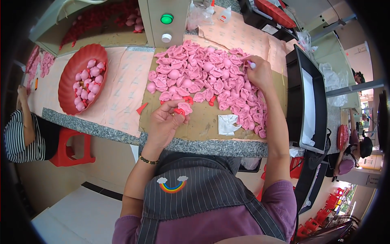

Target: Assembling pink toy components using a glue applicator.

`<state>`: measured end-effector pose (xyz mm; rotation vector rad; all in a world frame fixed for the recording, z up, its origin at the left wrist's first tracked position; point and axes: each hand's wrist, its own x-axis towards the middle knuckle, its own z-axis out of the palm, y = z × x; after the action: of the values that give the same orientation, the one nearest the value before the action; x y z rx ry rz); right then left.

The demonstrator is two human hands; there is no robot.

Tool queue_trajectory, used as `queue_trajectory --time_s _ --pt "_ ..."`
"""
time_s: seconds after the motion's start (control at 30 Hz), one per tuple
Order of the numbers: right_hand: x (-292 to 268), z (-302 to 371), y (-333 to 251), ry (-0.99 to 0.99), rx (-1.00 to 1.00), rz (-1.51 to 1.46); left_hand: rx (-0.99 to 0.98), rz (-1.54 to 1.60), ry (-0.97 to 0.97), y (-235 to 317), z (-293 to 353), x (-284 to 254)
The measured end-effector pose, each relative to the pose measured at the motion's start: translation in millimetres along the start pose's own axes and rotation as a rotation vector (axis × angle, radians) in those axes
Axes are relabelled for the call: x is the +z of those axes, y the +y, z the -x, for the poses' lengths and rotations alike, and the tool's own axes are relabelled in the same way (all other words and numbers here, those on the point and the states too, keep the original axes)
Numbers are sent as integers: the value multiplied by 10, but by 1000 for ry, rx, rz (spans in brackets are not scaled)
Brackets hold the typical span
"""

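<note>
Down at the near edge of the tabletop (101, 129), the left hand (164, 122) is curled around a pink shell-shaped piece (185, 107) with a small red part (179, 111) pinched under it, fingers closed on both. This hand sits just inside the speckled stone rim, on the brown cardboard sheet (203, 124) that covers the middle of the surface. Further out, the right hand (260, 73) reaches across to the far right side of the heap of pink pieces (203, 75), its fingers closed narrowly on a small white tip (252, 64); what the tip belongs to cannot be told.

The heap fills most of the cardboard and trails down its right side toward the rim, so bare cardboard remains mainly in a strip along the near edge, between the left hand and a crumpled white cloth (228, 123). A few loose red bits (141, 108) lie at the cardboard's left border. To the left, pale pink paper covers the tabletop up to a red oval dish (67, 85) holding assembled pink figures, well apart from both hands. On the right, a black tray (294, 93) stands close against the heap's edge, just beside the right forearm. Behind the heap rises a grey box with a green button (166, 18). Another person in a striped top (16, 138) sits at the left end.
</note>
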<state>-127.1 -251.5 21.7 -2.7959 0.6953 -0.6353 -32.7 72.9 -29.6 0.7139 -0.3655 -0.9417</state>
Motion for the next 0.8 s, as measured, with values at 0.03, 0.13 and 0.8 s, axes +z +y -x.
queue_trajectory --time_s 0.03,0.13,0.8 --pt "-60 40 -65 40 -11 -146 3 -4 3 10 7 2" --pt "-290 247 -422 24 102 -557 25 -38 46 28 30 45" --pt "21 1154 -1277 -75 -31 -924 -37 398 -14 -184 -25 230"
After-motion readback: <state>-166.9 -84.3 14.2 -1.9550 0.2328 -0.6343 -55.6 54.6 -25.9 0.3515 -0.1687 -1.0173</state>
